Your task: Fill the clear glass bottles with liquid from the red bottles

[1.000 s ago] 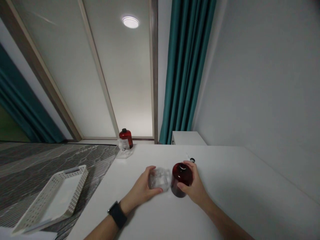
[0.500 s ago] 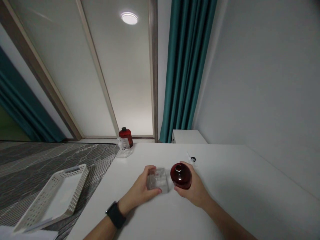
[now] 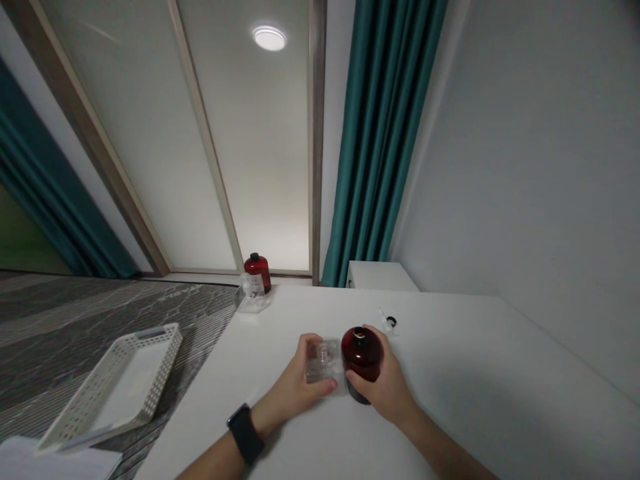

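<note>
My left hand (image 3: 309, 377) grips a clear plastic piece, box-like with a raised part in its middle (image 3: 326, 363); its exact kind I cannot make out. Close on its right, my right hand (image 3: 383, 387) is wrapped round a dark red bottle (image 3: 361, 353) with an uncapped neck. The bottle stands roughly upright over the white table (image 3: 300, 433), right beside the clear piece. Behind the right hand lie a black ring (image 3: 391, 321) and a thin clear part (image 3: 384, 319). A black watch (image 3: 245, 433) is on my left wrist.
At the table's far left corner stand another red bottle (image 3: 257, 272) with a label and a clear plastic piece (image 3: 254, 303). A white perforated basket (image 3: 165, 360) is to the left of the table, with white paper (image 3: 60, 460) near it. A white cabinet (image 3: 383, 275) stands behind.
The red bottle, tilted before, is now more upright, and its side shows below my right hand. Both hands stay closed on their things. The view has shifted slightly.
</note>
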A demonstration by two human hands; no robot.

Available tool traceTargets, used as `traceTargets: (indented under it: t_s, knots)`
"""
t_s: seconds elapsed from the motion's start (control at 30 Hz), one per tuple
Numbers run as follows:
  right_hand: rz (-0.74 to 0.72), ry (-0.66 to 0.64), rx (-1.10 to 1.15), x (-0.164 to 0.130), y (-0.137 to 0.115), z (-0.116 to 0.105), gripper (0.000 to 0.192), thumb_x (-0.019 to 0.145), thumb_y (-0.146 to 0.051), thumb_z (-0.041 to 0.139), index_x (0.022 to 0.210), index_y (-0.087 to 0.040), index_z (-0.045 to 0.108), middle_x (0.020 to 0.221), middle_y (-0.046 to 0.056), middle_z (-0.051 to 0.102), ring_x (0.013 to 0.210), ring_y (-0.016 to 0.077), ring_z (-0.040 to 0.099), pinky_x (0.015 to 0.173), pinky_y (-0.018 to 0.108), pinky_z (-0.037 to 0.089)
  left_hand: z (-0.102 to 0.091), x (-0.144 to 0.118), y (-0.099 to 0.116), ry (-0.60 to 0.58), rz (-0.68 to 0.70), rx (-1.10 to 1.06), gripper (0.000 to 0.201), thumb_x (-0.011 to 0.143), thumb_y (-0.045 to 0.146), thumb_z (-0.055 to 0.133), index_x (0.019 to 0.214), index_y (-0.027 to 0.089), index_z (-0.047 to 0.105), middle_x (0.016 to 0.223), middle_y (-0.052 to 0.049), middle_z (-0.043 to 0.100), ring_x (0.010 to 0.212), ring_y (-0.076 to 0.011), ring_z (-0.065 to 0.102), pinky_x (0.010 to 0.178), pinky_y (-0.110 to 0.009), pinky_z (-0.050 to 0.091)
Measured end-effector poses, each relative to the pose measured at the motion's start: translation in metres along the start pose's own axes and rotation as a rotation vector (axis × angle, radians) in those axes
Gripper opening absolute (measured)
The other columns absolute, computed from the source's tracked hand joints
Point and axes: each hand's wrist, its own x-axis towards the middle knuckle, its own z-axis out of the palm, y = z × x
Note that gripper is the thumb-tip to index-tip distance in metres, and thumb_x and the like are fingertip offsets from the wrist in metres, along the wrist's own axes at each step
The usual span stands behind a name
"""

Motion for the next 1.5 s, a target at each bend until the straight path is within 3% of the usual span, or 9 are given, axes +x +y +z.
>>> traceTargets:
  t_s: [0.17, 0.4, 0.63, 0.8, 1.03, 1.3, 1.5]
  knots:
    - [-0.011, -0.035, -0.031, 0.000, 0.000, -0.004, 0.075, 0.067, -0.024, 0.075, 0.135, -0.017, 0.044, 0.130, 0.016, 0.064, 0.121, 0.0323, 0.062, 0.103, 0.046, 0.051, 0.000, -0.001, 0.000, 0.014, -0.013, 0.061, 0.062, 0.078, 0.035, 0.078, 0.122, 0.023, 0.035, 0.117, -0.008, 0.055, 0.107, -0.0243, 0.054, 0.093, -0.038, 0.042]
    - [-0.042, -0.129, -0.217, 0.002, 0.000, -0.020, 0.083, 0.066, -0.027, 0.078, 0.140, -0.019, 0.042, 0.139, 0.016, 0.059, 0.129, 0.0337, 0.058, 0.109, 0.049, 0.047, -0.016, 0.000, 0.009, 0.070, 0.090, 0.148, 0.062, 0.079, 0.038, 0.077, 0.126, 0.021, 0.040, 0.117, -0.009, 0.054, 0.111, -0.0278, 0.054, 0.097, -0.041, 0.042]
    - [-0.097, -0.205, -0.366, 0.004, -0.006, -0.028, 0.083, 0.068, -0.027, 0.078, 0.142, -0.020, 0.042, 0.144, 0.017, 0.056, 0.133, 0.0348, 0.055, 0.110, 0.050, 0.046, -0.025, -0.003, 0.022, 0.031, 0.120, 0.311, 0.063, 0.077, 0.035, 0.079, 0.129, 0.022, 0.045, 0.125, -0.010, 0.053, 0.116, -0.0289, 0.052, 0.104, -0.044, 0.041]
    - [-0.045, -0.207, -0.347, 0.005, -0.004, -0.028, 0.085, 0.068, -0.028, 0.078, 0.143, -0.020, 0.039, 0.143, 0.017, 0.057, 0.133, 0.0340, 0.055, 0.110, 0.051, 0.046, -0.026, -0.004, 0.016, 0.020, 0.107, 0.332, 0.067, 0.081, 0.035, 0.075, 0.136, 0.020, 0.039, 0.129, -0.013, 0.051, 0.118, -0.0300, 0.052, 0.104, -0.047, 0.041]
    - [-0.029, -0.234, -0.377, 0.003, -0.009, -0.026, 0.082, 0.068, -0.029, 0.079, 0.140, -0.019, 0.042, 0.142, 0.018, 0.058, 0.131, 0.0350, 0.057, 0.108, 0.051, 0.047, -0.023, -0.002, 0.008, 0.152, 0.027, 0.339, 0.073, 0.075, 0.027, 0.078, 0.135, 0.019, 0.038, 0.126, -0.014, 0.056, 0.117, -0.0316, 0.055, 0.104, -0.050, 0.042]
    - [-0.151, -0.324, -0.424, 0.004, -0.023, -0.027, 0.087, 0.069, -0.022, 0.077, 0.147, -0.023, 0.038, 0.139, 0.014, 0.061, 0.127, 0.0307, 0.060, 0.108, 0.047, 0.047, -0.032, -0.005, 0.014, 0.046, 0.107, 0.437, 0.065, 0.078, 0.033, 0.079, 0.129, 0.020, 0.042, 0.122, -0.011, 0.057, 0.116, -0.0305, 0.056, 0.103, -0.047, 0.043]
    - [-0.142, -0.381, -0.448, 0.009, -0.029, -0.037, 0.090, 0.068, -0.021, 0.077, 0.148, -0.025, 0.037, 0.136, 0.013, 0.062, 0.123, 0.0301, 0.062, 0.105, 0.045, 0.050, -0.028, -0.006, 0.021, -0.013, 0.140, 0.468, 0.065, 0.082, 0.036, 0.075, 0.133, 0.019, 0.039, 0.123, -0.012, 0.057, 0.113, -0.0300, 0.057, 0.101, -0.047, 0.045]
